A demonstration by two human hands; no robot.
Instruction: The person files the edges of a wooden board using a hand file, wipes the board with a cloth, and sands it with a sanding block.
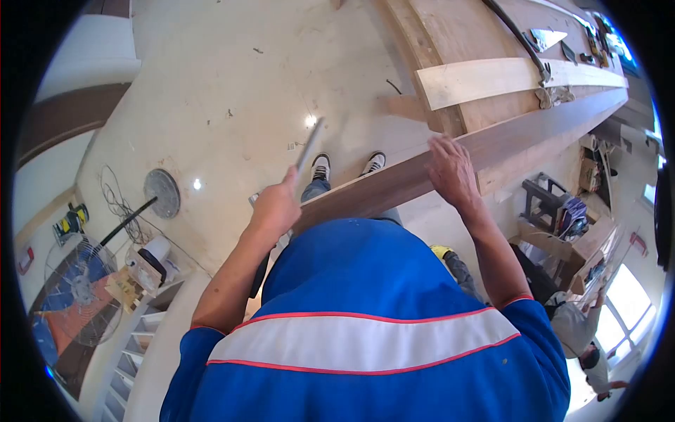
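Observation:
My left hand (275, 207) is closed around a slim grey bar-like tool (310, 146), which points up and away over the floor; its exact kind is unclear. A long brown board (383, 181) stands on edge in front of my body and runs up to the right. On its upper edge is my right hand (453, 169), fingers stretched out and slightly blurred, with no object visible in it. A blurred brown shape (404, 107) lies just beyond that hand, beside the workbench.
The wooden workbench (485, 39) holds a pale plank (485, 81), a dark bar clamp (524, 42) and several tools. A standing fan (81, 288), a round base (162, 193) and loose cables are at left. Cardboard boxes (598, 239) and another person (576, 327) are at right.

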